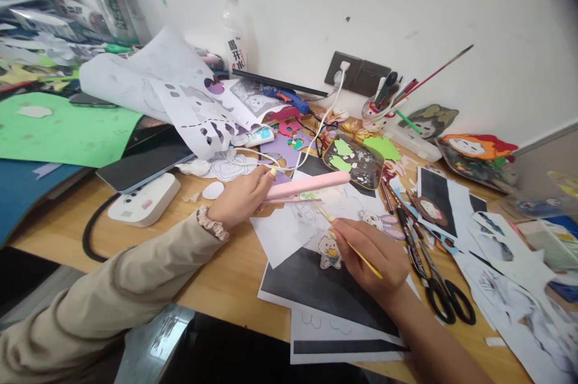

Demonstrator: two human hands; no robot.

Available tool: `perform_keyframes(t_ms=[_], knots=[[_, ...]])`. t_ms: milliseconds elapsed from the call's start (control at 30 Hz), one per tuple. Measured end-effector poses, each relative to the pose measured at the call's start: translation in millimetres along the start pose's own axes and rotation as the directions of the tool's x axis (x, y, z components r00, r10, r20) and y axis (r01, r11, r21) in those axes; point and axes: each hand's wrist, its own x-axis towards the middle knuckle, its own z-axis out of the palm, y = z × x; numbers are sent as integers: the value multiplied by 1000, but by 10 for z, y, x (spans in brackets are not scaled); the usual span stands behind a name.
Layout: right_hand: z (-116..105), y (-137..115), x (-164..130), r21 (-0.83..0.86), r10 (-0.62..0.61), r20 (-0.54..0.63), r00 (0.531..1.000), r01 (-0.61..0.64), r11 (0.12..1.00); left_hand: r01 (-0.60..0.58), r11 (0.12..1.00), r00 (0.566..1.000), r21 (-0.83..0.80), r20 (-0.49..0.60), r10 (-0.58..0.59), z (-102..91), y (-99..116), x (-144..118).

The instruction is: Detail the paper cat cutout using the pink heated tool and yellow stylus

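My left hand (241,196) is wrapped round the end of a pink hair straightener (309,185) with a white cord. The straightener points right, over white paper sheets (282,233). In my right hand (377,251) is a thin yellow stick-like tool (363,259), pinched between the fingers, its narrow tip near the straightener's lower edge. A small pale green piece (309,195) shows just under the straightener. Below my right hand's fingers lies a small cut-out figure (329,251) on a black printed sheet (311,288). A rabbit-eared cut-out (379,222) lies partly behind the hand.
Black-handled scissors (445,294) and pens lie at the right, beside more cut paper. A dark tray (354,161) holds green scraps. Behind stand a pen cup (377,110), a plastic bottle (233,35) and a blue glue gun (289,98). A white box (144,200) sits left.
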Motion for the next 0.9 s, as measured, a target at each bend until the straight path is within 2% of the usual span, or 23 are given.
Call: perform_keyframes(t_ms=[167, 600, 900], knots=[[-22, 25, -17, -53, 21, -19, 1000, -22, 998, 34, 999, 999, -29, 1, -34, -15, -6, -7], [-28, 18, 5, -26, 60, 22, 998, -59, 998, 15, 997, 1000, -76, 0, -15, -4, -7, -4], [-39, 37, -35, -67, 91, -37, 995, -94, 993, 9, 998, 1000, -62, 9, -8, -3, -5, -3]])
